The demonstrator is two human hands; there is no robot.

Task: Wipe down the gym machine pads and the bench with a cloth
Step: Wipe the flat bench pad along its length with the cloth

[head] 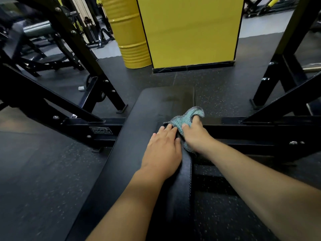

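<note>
Step in hand: wiping the right-hand edge of the black padded bench (139, 136), about halfway along its visible length
Cloth: teal cloth (184, 121) with a black-and-white woven border, bunched up, lying over the bench's stitched right edge, one flap raised toward the far end
Right hand: right hand (196, 136) clenched round the cloth, thumb on top, fingers tucked under the fabric
Left hand: left hand (163, 150) released and flat, palm pressed on the bench top, fingertips touching the cloth's near corner
Surroundings: black machine frame (83, 108) crossing under the bench, speckled rubber floor (34, 171), yellow drum (128, 32) and yellow pillar (189, 30) beyond
Progress: probably mid-task; far end of pad and other machine pads not visibly treated
Next move: likely steady downward pressure and a sweep along the seam toward the far end, left hand bracing
</note>
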